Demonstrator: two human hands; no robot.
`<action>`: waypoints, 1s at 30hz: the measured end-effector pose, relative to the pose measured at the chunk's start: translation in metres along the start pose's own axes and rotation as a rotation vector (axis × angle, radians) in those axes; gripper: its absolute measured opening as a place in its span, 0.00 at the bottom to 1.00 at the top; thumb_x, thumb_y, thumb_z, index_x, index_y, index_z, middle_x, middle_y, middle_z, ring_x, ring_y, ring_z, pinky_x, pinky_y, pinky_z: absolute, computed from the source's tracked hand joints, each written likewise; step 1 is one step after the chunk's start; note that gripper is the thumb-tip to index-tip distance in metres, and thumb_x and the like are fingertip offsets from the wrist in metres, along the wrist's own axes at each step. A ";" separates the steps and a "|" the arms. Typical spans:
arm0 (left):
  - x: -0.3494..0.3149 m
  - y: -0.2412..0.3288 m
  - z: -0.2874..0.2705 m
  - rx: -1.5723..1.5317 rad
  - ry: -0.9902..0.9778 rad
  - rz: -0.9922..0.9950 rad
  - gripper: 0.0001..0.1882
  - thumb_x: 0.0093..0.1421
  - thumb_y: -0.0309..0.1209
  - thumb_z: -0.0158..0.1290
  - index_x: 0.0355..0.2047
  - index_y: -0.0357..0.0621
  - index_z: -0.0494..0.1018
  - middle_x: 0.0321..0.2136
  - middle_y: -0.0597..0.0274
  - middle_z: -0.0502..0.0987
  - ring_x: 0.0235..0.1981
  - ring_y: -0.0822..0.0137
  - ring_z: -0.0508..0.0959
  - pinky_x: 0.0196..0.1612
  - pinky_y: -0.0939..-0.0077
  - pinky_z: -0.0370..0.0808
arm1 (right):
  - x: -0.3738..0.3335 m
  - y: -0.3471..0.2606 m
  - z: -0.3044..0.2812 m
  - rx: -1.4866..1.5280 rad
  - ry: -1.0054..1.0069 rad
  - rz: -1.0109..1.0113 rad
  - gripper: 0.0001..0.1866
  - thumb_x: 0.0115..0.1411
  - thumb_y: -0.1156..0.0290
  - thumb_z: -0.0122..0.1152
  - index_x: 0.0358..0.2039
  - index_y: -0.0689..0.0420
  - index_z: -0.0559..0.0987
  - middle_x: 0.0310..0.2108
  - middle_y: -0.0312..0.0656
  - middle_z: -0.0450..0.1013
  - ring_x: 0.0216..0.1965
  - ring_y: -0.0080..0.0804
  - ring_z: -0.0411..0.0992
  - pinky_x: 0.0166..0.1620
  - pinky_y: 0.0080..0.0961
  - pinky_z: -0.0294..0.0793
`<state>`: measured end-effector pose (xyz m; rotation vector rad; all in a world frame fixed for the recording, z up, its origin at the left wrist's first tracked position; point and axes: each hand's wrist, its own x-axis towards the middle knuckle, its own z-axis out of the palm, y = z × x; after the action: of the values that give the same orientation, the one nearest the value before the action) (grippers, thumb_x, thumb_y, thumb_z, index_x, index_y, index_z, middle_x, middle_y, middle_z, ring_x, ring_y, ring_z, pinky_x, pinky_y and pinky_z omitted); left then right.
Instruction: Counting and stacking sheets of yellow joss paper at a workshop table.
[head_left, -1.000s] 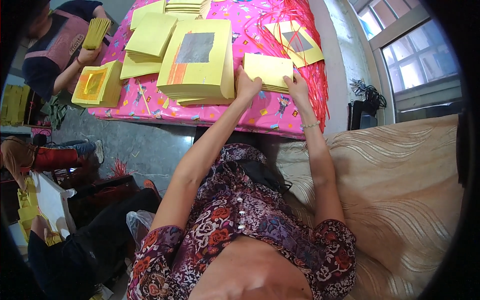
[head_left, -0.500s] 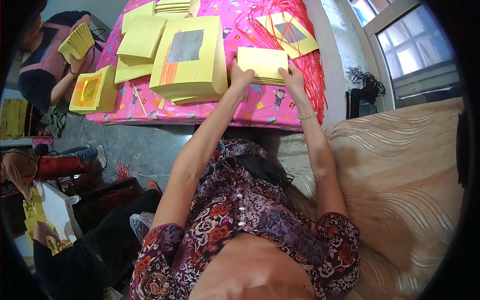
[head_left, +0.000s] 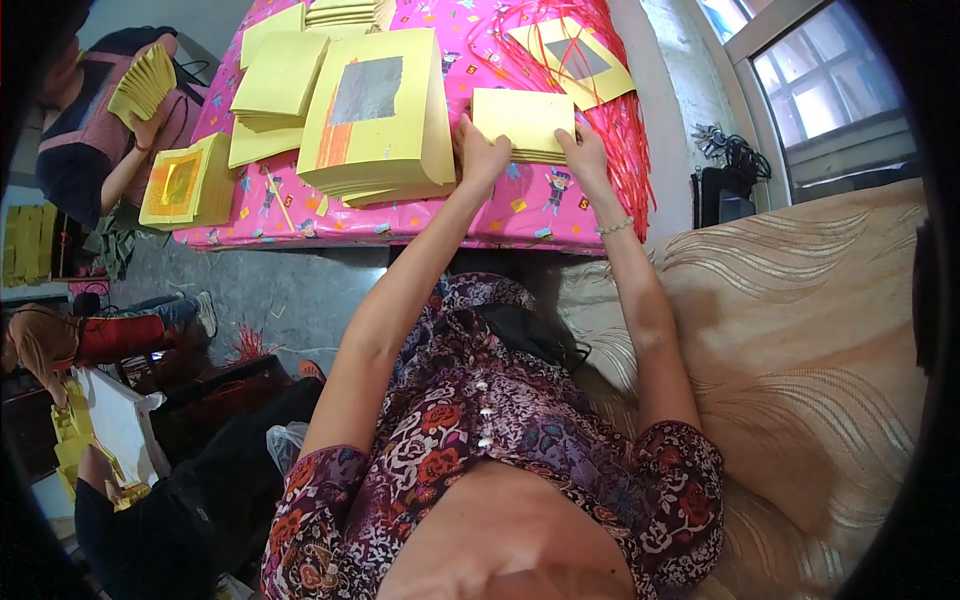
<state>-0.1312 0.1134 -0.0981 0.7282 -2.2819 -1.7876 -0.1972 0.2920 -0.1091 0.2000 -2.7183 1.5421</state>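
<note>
Gripping a small yellow paper stack [head_left: 523,112] at both sides

Pinched at left by the left hand [head_left: 485,155] and at right by the right hand [head_left: 583,158]. Held on or just above the pink-covered tabletop [head_left: 510,205], between a larger yellow stack [head_left: 375,140] with a grey patch [head_left: 370,88] and loose red strips [head_left: 625,150].

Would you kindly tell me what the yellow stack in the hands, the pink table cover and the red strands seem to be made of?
Yellow stack: likely matte paper, given its thin, layered edges.
Pink table cover: probably smooth plastic sheeting, since its front edge shines.
Red strands: perhaps glossy plastic ribbon, being thin and tangled; string is possible.
</note>
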 end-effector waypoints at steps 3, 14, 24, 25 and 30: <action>-0.013 0.009 0.003 0.068 0.103 0.149 0.46 0.50 0.33 0.54 0.62 0.21 0.43 0.58 0.30 0.57 0.63 0.41 0.55 0.66 0.60 0.49 | 0.007 0.007 -0.001 0.256 -0.051 0.094 0.20 0.56 0.60 0.60 0.41 0.65 0.79 0.33 0.45 0.79 0.34 0.30 0.77 0.39 0.28 0.73; -0.062 0.016 0.001 0.068 0.127 0.225 0.50 0.54 0.37 0.54 0.62 0.18 0.36 0.62 0.24 0.48 0.65 0.38 0.48 0.68 0.57 0.44 | 0.009 -0.015 -0.021 0.365 -0.179 0.171 0.24 0.61 0.57 0.57 0.45 0.70 0.76 0.37 0.44 0.78 0.37 0.24 0.74 0.41 0.23 0.71; -0.150 0.050 -0.081 0.006 -0.219 0.424 0.30 0.57 0.29 0.54 0.59 0.38 0.59 0.51 0.48 0.69 0.50 0.57 0.70 0.51 0.65 0.68 | -0.002 -0.096 -0.049 -0.081 0.044 -0.369 0.22 0.59 0.58 0.60 0.48 0.61 0.75 0.42 0.50 0.72 0.45 0.40 0.71 0.49 0.33 0.70; -0.154 0.061 -0.098 -0.083 -0.345 0.361 0.26 0.59 0.28 0.54 0.58 0.42 0.63 0.49 0.54 0.72 0.46 0.65 0.73 0.46 0.72 0.71 | -0.013 -0.123 -0.048 -0.031 -0.025 -0.396 0.21 0.60 0.59 0.60 0.48 0.60 0.75 0.42 0.48 0.72 0.45 0.39 0.71 0.49 0.33 0.70; -0.138 0.083 -0.180 0.009 -0.198 0.483 0.10 0.58 0.25 0.56 0.41 0.43 0.77 0.32 0.66 0.79 0.25 0.80 0.72 0.27 0.85 0.68 | -0.045 -0.210 -0.032 -0.144 -0.362 -0.758 0.18 0.60 0.60 0.59 0.46 0.59 0.76 0.40 0.45 0.72 0.44 0.40 0.72 0.49 0.32 0.71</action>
<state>0.0390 0.0348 0.0545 -0.0148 -2.3206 -1.6700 -0.1303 0.2173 0.0839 1.4222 -2.4611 1.1495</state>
